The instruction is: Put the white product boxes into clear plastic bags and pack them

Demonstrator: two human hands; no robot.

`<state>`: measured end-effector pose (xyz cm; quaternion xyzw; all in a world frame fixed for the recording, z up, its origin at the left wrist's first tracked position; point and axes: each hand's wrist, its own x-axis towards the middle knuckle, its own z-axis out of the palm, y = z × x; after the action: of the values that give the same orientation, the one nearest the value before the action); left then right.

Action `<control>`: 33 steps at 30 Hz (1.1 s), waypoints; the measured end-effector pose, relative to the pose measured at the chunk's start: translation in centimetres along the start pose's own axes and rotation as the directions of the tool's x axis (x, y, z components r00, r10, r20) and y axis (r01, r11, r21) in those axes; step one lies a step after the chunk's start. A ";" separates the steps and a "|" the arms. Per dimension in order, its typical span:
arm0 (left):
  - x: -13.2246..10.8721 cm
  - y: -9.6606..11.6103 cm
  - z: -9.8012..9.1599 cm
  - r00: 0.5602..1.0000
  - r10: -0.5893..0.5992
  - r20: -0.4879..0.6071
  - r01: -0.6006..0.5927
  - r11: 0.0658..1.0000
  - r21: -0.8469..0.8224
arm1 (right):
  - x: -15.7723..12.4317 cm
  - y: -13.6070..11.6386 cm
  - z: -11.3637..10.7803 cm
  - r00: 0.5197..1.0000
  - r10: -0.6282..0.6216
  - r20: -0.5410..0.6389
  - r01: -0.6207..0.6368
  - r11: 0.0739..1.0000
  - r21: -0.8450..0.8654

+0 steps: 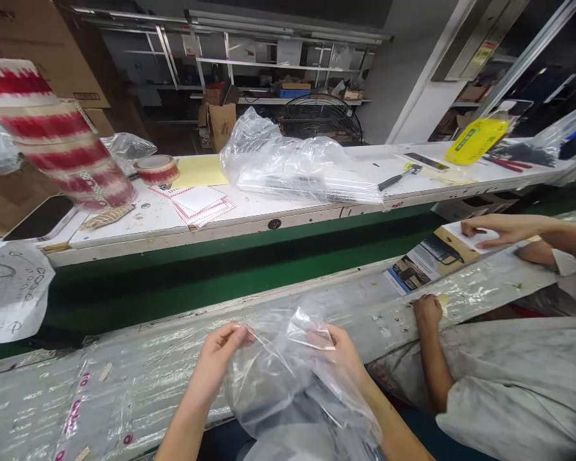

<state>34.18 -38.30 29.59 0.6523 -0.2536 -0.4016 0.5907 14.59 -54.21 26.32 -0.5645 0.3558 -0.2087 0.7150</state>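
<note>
A clear plastic bag (278, 378) hangs between my two hands, over the front edge of the plastic-covered bench. My left hand (223, 349) pinches the bag's upper left edge between thumb and fingers. On the other side, my right hand (340, 349) grips the bag's upper right part, with some fingers hidden behind the film. The film is crumpled near the top and drapes down toward my lap. Dark cloth shows through its lower part.
Across a green conveyor belt (211, 262) runs a white shelf (173, 224) bearing tape rolls (67, 147), labels (204, 202), a pile of plastic bags (288, 160) and a yellow bottle (477, 141). At right, co-workers' hands (499, 230) are by a printed box (427, 259).
</note>
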 end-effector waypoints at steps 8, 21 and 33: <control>2.1 3.1 -4.4 0.985 0.118 0.125 -0.099 0.983 -0.153 | 4.5 2.8 -7.7 0.970 0.122 0.211 -0.055 0.953 -0.298; 4.2 10.0 -0.5 0.570 -0.120 0.813 0.034 0.992 0.123 | 4.1 -12.3 1.8 0.493 0.072 0.867 0.455 0.828 -0.328; 9.1 8.7 -5.1 0.319 -0.088 0.944 -0.078 0.990 0.118 | 1.5 -13.6 -6.6 0.764 -0.313 0.565 0.489 0.852 -0.189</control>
<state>44.64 -44.27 35.95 0.3360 -0.5763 -0.6894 0.2823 12.04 -63.38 38.22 -0.7724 0.0502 -0.1389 0.6177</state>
